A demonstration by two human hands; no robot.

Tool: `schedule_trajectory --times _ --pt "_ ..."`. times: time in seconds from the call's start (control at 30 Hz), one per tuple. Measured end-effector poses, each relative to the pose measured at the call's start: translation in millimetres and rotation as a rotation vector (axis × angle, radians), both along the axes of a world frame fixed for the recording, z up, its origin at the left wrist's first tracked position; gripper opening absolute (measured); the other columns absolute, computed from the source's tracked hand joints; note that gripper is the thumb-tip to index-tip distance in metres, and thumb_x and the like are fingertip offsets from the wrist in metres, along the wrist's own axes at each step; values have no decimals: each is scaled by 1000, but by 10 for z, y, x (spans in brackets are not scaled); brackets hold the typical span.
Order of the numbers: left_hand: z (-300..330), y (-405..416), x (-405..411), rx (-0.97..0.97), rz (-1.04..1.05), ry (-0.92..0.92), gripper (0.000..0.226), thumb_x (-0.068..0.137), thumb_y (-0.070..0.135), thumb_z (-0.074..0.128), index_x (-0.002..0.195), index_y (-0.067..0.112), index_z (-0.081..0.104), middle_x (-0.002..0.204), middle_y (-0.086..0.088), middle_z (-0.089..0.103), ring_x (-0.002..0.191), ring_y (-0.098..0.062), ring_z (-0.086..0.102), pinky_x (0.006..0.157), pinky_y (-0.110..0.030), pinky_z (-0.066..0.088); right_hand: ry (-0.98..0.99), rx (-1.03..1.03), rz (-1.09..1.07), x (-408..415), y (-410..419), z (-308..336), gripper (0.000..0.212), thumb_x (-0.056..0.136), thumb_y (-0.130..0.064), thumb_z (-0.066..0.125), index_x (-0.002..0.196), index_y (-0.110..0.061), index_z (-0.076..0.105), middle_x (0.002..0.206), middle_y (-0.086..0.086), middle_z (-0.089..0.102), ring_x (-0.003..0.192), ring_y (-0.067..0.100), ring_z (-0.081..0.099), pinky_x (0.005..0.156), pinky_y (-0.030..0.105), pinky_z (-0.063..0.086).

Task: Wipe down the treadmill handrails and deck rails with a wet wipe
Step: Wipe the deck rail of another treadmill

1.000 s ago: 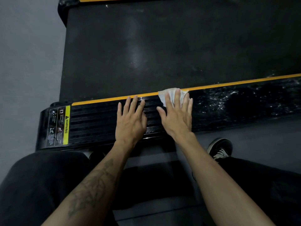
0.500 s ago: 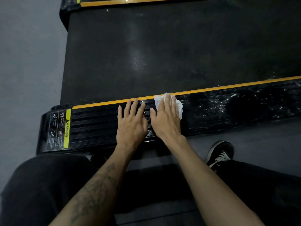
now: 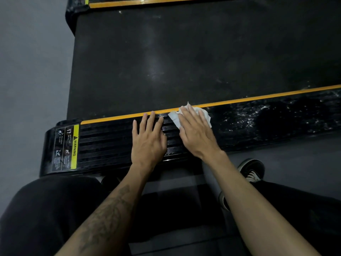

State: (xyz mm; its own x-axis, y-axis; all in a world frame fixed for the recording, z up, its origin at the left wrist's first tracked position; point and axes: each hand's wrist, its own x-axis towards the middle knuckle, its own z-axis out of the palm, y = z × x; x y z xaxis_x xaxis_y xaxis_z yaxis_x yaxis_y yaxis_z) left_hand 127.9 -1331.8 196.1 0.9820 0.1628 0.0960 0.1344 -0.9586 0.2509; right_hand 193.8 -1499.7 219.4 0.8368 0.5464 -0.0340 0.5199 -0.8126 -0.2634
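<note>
Wet wipe (image 3: 191, 115): white, crumpled, lying on the near deck rail (image 3: 258, 124) beneath my right hand (image 3: 195, 133), its edges showing past my fingers on both sides and at the top, where it reaches the orange stripe (image 3: 114, 117).

Nearest items: my knees in dark trousers (image 3: 40, 209) at lower left and lower right; my two bare forearms, the left one tattooed; one dark shoe with white laces (image 3: 251, 170) on the grey floor (image 3: 27, 71), just right of my right wrist.

Left hand (image 3: 147, 141): flat on the ribbed black rail, fingers straight and slightly spread, grasping nothing, palm down, fingertips touching the orange stripe. It sits just beside the right hand, the two apart by a narrow gap.

Right hand: flat, fingers extended, pressing the wipe onto the rail rather than clutching it.

Rail, left end: yellow and black warning label (image 3: 66, 148), well apart from both hands. Rail, right of the wipe: glossy patches and scattered bright specks.

Beyond the stripe: black running belt (image 3: 184, 52), dull, with a faint pale smear near its centre.

Farthest: second orange-edged rail (image 3: 147, 2) along the top edge.
</note>
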Motion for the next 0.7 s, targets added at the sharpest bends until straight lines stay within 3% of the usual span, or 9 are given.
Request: schedule_trajectory --times 0.13,0.27,0.37,0.43,0.5,0.6,0.7 --pt "-13 3 1 -4 1 -1 61 99 37 23 152 18 47 166 -10 33 156 -28 22 126 -57 16 -48 63 -85 -122 107 -30 54 100 -14 43 152 -2 43 166 12 30 159 29 10 129 47 3" --pt "-31 6 6 -5 1 -3 61 99 37 23 152 18 47 166 -10 32 157 -28 21 126 -57 16 1 247 -200 -164 176 -34 34 106 -14 47 134 -3 62 157 13 46 152 30 32 126 47 17" --pt "-41 8 3 2 -1 -3 60 100 37 24 152 18 47 166 -10 32 157 -28 22 126 -58 16 -63 339 -219 -118 180 -15 19 104 -11 51 105 -3 68 135 13 61 128 34 56 107 44 40" --pt "-43 8 5 5 -2 -2 60 100 37 24 152 18 46 166 -10 32 157 -28 22 126 -58 16 -123 314 -197 -56 168 0 15 101 -7 53 108 -3 66 130 11 60 110 33 61 93 43 48" --pt "-38 4 9 -4 3 -11 60 100 37 26 152 18 47 165 -10 33 156 -28 23 126 -58 16 -143 281 -169 13 141 17 25 94 3 54 116 -6 63 128 9 59 104 31 60 87 43 51" --pt "-40 0 12 -8 6 -18 59 99 36 28 151 17 48 165 -11 35 156 -29 24 125 -58 17 -126 289 -97 60 76 27 41 88 13 54 123 -7 61 117 9 63 122 34 58 107 51 43" --pt "-46 -1 12 -7 9 -19 58 99 36 29 150 18 49 164 -10 36 155 -29 25 125 -58 17 -144 250 -87 60 43 61 65 79 20 56 139 -4 56 131 17 62 139 35 49 125 49 26"
